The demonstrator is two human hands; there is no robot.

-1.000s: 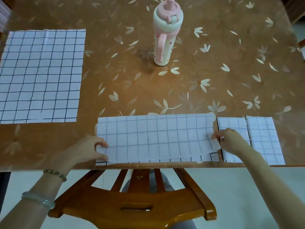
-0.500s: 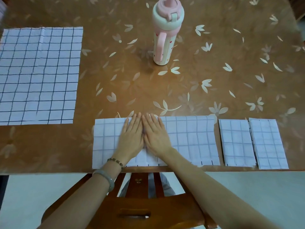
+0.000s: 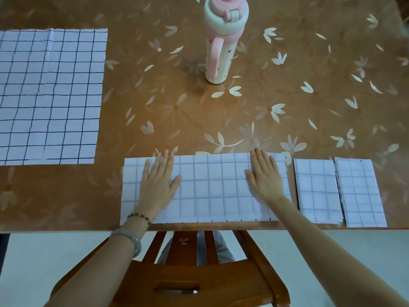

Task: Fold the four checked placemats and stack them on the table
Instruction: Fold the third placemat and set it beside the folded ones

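At the bottom middle of the frame, the long half-folded placemat (image 3: 212, 189) lies along the near edge of the table (image 3: 287, 74). The left hand (image 3: 158, 182) and the right hand (image 3: 264, 180) both lie flat on it with straight fingers, one near each end. They hold nothing. To do this step well, the person should press the mat smooth, match the corners, then fold one end over the other. Two folded placemats (image 3: 316, 189) lie at the lower right, just beside each other. One open placemat (image 3: 48, 96) waits at the upper left.
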